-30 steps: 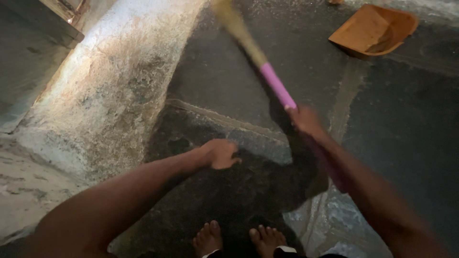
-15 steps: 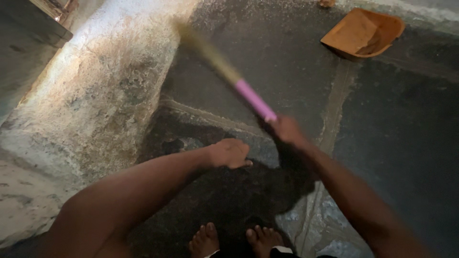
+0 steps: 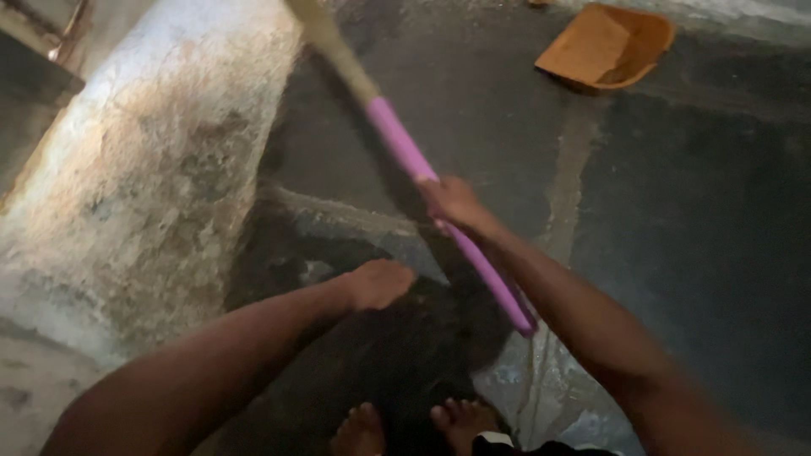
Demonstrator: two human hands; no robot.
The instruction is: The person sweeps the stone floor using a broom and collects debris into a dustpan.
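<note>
My right hand (image 3: 452,201) grips the purple handle of a broom (image 3: 397,143) partway along its length. The handle's end runs down along my forearm, and its straw-coloured bristles reach toward the upper left, near the base of a pale rough wall. My left hand (image 3: 380,283) hangs free over the dark stone floor with its fingers curled loosely, holding nothing. My bare feet (image 3: 460,422) show at the bottom edge.
An orange dustpan (image 3: 604,46) lies on the floor at the upper right. A rough whitewashed sloping wall (image 3: 144,169) runs along the left. The dark stone floor (image 3: 693,211) has pale joints between its slabs.
The broom has swung: its bristles went from upper middle toward the left wall. My right hand moved left and up with the handle. The view shifted, so the dustpan sits further left.
</note>
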